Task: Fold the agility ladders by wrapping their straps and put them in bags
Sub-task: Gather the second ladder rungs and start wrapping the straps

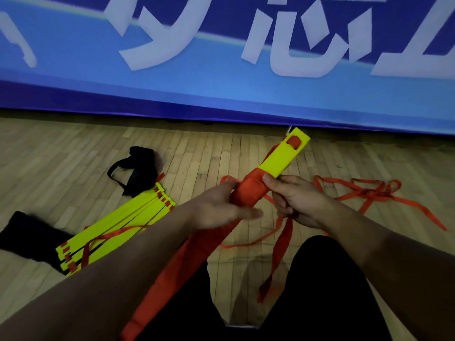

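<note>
Wooden floor (221, 148) runs up to a blue banner (221, 94) with large white characters along its far edge. Near the floor's left edge lies a black bag (27, 238), and just beside it, touching its right side, a stack of yellow ladder rungs (115, 225) lies flat with a red strap (108, 236) trailing across it. Beyond the far end of that stack sits a second black bag (138, 168) with a loop handle.

Toward the middle, the left hand (221, 207) holds a bundle of yellow rungs (280, 158) from below at its red-wrapped part (248, 190). Its fingers are mostly straight and only loosely cupped against the wrap, with blur hiding the fingertips. A broad band of red cloth (187, 262) hangs down from under this hand toward the lap. The bundle tilts up and away to the right, raised clear of the floor.

Just to the right, the right hand (295, 200) presses its thumb on the wrap's upper end while its curled fingers pinch a loose red strap (283, 237) that drops down. More red straps (369, 193) lie tangled on the floor toward its right edge.
</note>
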Tool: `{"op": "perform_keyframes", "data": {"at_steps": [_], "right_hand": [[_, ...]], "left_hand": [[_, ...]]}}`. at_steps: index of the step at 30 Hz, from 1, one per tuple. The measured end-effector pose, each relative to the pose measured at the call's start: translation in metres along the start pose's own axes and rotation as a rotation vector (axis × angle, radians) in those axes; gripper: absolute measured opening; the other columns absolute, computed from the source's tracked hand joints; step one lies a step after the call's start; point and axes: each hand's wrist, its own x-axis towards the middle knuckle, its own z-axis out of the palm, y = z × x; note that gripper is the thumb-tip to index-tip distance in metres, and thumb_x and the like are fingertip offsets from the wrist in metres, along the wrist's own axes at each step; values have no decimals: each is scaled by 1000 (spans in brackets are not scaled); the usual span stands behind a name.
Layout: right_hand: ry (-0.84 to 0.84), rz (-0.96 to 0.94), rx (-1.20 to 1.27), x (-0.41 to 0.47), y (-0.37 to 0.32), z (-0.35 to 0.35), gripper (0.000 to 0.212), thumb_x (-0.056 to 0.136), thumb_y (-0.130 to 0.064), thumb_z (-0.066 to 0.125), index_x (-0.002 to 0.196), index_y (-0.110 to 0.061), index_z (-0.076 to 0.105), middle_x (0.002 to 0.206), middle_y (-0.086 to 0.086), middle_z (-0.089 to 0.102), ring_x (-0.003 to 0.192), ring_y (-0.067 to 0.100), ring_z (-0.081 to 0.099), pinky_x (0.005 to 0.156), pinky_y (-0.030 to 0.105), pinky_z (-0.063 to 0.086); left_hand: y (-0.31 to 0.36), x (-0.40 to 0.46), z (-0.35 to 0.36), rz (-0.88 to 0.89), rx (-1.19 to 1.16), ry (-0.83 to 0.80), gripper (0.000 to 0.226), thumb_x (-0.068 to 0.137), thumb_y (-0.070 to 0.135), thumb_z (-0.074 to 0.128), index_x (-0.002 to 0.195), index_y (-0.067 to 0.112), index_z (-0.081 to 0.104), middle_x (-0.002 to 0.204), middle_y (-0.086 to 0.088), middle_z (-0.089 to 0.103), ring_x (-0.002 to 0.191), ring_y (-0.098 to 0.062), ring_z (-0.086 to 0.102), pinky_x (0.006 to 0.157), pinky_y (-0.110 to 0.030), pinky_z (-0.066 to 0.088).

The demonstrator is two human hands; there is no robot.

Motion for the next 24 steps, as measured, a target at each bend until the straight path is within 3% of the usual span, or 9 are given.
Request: {"op": "perform_keyframes", "data": {"at_steps": [2, 4, 10, 12, 14, 18, 20, 22, 24], "right_hand": [[110, -63, -153, 5, 2, 5, 39, 95, -40, 62, 75, -7, 58, 46, 3, 43, 34, 9, 35, 39, 23, 31], [140, -98, -176, 8, 4, 5, 40, 96, -40, 61, 74, -6, 62, 46, 1, 46, 35, 7, 38, 40, 22, 32], [124, -73, -240, 3, 0, -5, 39, 93, -40, 66, 89, -2, 71, 52, 1, 48, 42, 9, 39, 42, 19, 33], [137, -66, -223, 3, -1, -5, 36, 93, -41, 65, 94, -6, 70, 53, 0, 49, 43, 10, 39, 43, 21, 33], [91, -54, -94, 3, -1, -5, 29, 95, -38, 63, 96, -9, 66, 53, 0, 48, 44, 10, 38, 45, 24, 33], [108, -83, 6, 3, 1, 0, 26, 94, -34, 65, 81, -11, 60, 51, -1, 43, 42, 10, 34, 43, 24, 29], [190, -116, -34, 5, 0, 6, 31, 94, -38, 66, 76, -14, 59, 49, -2, 39, 41, 10, 32, 42, 24, 27], [241, -142, -73, 8, -1, 11, 33, 94, -41, 66, 76, -14, 60, 49, -4, 37, 41, 9, 31, 42, 25, 26], [213, -165, -106, 9, -1, 9, 31, 93, -39, 67, 81, -11, 62, 51, -3, 38, 44, 10, 32, 42, 24, 26]], "left_hand": [[-3, 5, 17, 47, 501, 110, 111, 72, 41, 84, 153, 32, 10, 136, -6, 43, 113, -26, 58, 95, -41, 53], [-12, 9, 26, 126, 593, 245, 109, 78, 21, 79, 153, 37, 1, 135, -7, 37, 109, -28, 58, 86, -37, 55], [-25, 11, 10, 228, 361, 270, 95, 79, 2, 70, 151, 43, 25, 116, 2, 43, 97, -20, 58, 70, -20, 49], [-21, 8, 5, 198, 111, 156, 95, 81, -5, 68, 145, 53, 31, 119, -2, 49, 86, -25, 66, 63, -28, 56], [-13, 1, 1, 122, -175, 37, 94, 79, -11, 67, 135, 59, 41, 119, -10, 55, 87, -34, 71, 69, -43, 61], [-6, -3, -6, 6, -431, -95, 76, 83, -11, 61, 135, 43, 46, 115, -19, 65, 90, -35, 72, 87, -56, 55], [-3, 0, -1, 34, -89, -34, 81, 84, 12, 72, 148, 35, 29, 122, -13, 63, 96, -25, 70, 91, -48, 55], [-1, 3, 13, 55, 440, 83, 110, 76, 36, 82, 155, 30, 5, 140, -6, 43, 113, -23, 58, 97, -42, 51], [-6, 6, 23, 98, 575, 244, 111, 76, 27, 81, 156, 24, 4, 144, -7, 32, 121, -28, 53, 98, -40, 50]]}}
